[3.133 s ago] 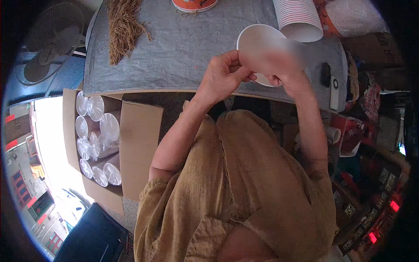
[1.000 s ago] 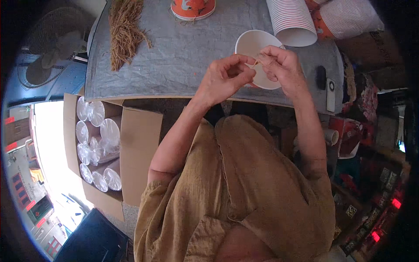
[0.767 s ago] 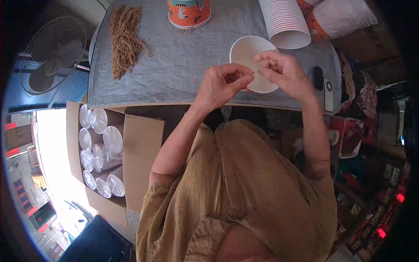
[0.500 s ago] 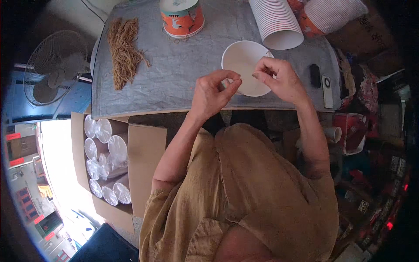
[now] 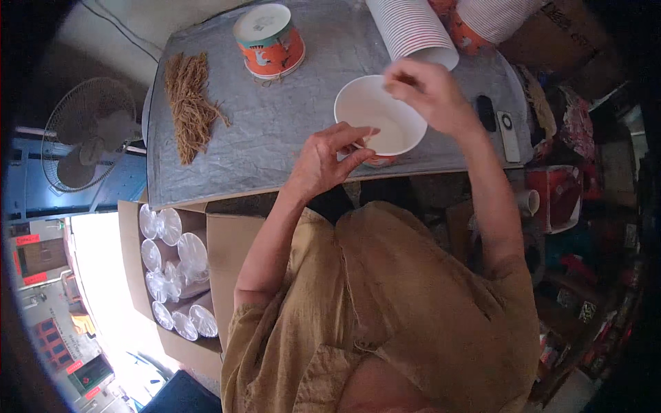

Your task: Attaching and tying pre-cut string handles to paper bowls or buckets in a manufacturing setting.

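A white-lined paper bucket point(image 5: 406, 127) stands mouth up near the table's front edge, a bit of its orange outside showing below the rim. At its near left rim is my left hand point(image 5: 323, 160), thumb and fingertips pinched together. Something small and pale shows at those fingertips, too small to name. My right hand point(image 5: 437, 100) is over the bucket's far right rim, its fingers curled and smeared by motion. Whether it holds anything does not show. Farther left, an orange and green paper bucket point(image 5: 273, 51) stands upside down, with brown strands at its lower edge.
A bundle of brown cord strands point(image 5: 187, 103) lies on the grey-covered table point(image 5: 258, 148). A stack of nested paper buckets point(image 5: 413, 34) lies at the back. A dark device point(image 5: 485, 113) and white remote point(image 5: 509, 138) are at right. A carton point(image 5: 237, 258) holds plastic-wrapped rolls; a fan point(image 5: 89, 134) stands left.
My right hand has moved up and away from my left hand, toward the bucket's far rim. My left hand stays pinched by the near rim. The whole view has shifted slightly.
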A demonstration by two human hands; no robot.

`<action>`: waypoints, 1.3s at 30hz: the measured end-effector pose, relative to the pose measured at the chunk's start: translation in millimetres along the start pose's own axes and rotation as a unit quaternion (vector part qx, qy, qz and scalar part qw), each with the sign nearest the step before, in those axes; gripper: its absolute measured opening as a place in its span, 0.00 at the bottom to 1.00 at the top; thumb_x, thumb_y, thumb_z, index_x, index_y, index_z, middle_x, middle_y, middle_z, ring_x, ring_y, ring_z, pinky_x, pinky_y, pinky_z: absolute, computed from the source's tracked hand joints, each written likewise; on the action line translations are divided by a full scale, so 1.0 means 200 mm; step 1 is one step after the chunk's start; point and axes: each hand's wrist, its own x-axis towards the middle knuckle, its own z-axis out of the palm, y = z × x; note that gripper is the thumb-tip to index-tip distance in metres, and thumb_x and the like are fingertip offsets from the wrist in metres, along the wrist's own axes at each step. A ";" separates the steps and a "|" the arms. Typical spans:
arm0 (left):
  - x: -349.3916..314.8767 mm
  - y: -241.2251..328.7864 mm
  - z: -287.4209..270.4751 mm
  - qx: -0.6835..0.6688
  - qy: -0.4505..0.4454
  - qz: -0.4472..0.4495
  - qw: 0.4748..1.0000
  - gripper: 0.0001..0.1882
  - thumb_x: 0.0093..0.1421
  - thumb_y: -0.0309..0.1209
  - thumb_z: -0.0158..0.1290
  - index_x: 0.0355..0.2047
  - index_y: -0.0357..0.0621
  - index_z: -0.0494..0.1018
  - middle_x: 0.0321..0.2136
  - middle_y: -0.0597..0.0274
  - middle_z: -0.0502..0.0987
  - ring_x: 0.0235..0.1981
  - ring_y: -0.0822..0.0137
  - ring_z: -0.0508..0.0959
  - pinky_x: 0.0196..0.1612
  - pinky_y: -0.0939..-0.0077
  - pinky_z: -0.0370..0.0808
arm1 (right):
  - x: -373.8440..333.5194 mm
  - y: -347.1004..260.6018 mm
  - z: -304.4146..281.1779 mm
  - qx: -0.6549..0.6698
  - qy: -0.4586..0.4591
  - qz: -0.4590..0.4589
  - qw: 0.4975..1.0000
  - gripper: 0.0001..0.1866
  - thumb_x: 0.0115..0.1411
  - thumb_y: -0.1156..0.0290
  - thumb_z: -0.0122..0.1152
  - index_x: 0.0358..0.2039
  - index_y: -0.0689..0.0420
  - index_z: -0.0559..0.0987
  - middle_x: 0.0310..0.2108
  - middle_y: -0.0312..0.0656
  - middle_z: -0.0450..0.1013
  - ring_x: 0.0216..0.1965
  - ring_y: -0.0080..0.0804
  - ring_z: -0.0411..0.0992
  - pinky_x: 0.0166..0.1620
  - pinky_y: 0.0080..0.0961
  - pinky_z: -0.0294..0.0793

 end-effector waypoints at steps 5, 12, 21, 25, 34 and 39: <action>-0.02 -0.13 0.07 -0.081 0.151 0.034 0.985 0.08 0.62 0.27 0.60 0.40 0.38 0.82 0.34 0.58 0.81 0.34 0.67 0.82 0.38 0.73 0.78 | 0.21 -0.15 0.05 -0.013 -0.003 -0.069 0.998 0.11 0.63 0.74 0.59 0.46 0.63 0.76 0.41 0.36 0.75 0.43 0.19 0.72 0.49 0.20 0.71; -0.07 -0.15 0.00 -0.499 0.317 -0.110 0.799 0.13 0.70 0.34 0.54 0.45 0.36 0.79 0.36 0.61 0.82 0.36 0.73 0.80 0.44 0.75 0.77 | 0.00 0.13 -0.03 0.211 0.140 0.031 0.967 0.61 0.47 0.43 0.76 0.70 0.63 0.54 0.69 0.45 0.55 0.70 0.37 0.53 0.69 0.37 0.53; 0.00 -0.23 -0.02 -0.581 0.270 -0.076 0.764 0.14 0.70 0.35 0.53 0.47 0.37 0.78 0.38 0.64 0.81 0.38 0.74 0.79 0.44 0.78 0.75 | 0.15 0.21 0.17 0.219 0.116 0.017 0.969 0.74 0.38 0.36 0.78 0.73 0.57 0.44 0.69 0.45 0.54 0.70 0.39 0.54 0.71 0.42 0.56; 0.04 -0.29 -0.09 -0.635 0.274 -0.071 0.719 0.13 0.70 0.35 0.53 0.46 0.37 0.78 0.38 0.64 0.81 0.38 0.74 0.79 0.45 0.78 0.75 | 0.27 0.22 0.22 0.209 0.097 0.007 0.973 0.74 0.37 0.34 0.78 0.73 0.56 0.44 0.69 0.47 0.54 0.69 0.40 0.56 0.69 0.43 0.60; 0.23 -0.43 -0.76 -0.781 0.192 0.060 0.591 0.20 0.65 0.32 0.58 0.57 0.47 0.71 0.39 0.69 0.78 0.28 0.78 0.77 0.31 0.87 0.77 | 0.83 0.06 0.01 -0.012 0.051 -0.092 0.994 0.58 0.49 0.44 0.70 0.72 0.60 0.52 0.67 0.51 0.59 0.67 0.44 0.61 0.67 0.43 0.61; 0.44 -0.66 -1.05 -0.720 0.155 0.124 0.665 0.21 0.70 0.35 0.50 0.61 0.47 0.68 0.36 0.72 0.79 0.34 0.74 0.77 0.39 0.79 0.73 | 1.16 0.10 -0.08 -0.067 0.009 -0.099 0.993 0.56 0.49 0.48 0.71 0.72 0.56 0.54 0.65 0.50 0.63 0.66 0.43 0.63 0.68 0.42 0.60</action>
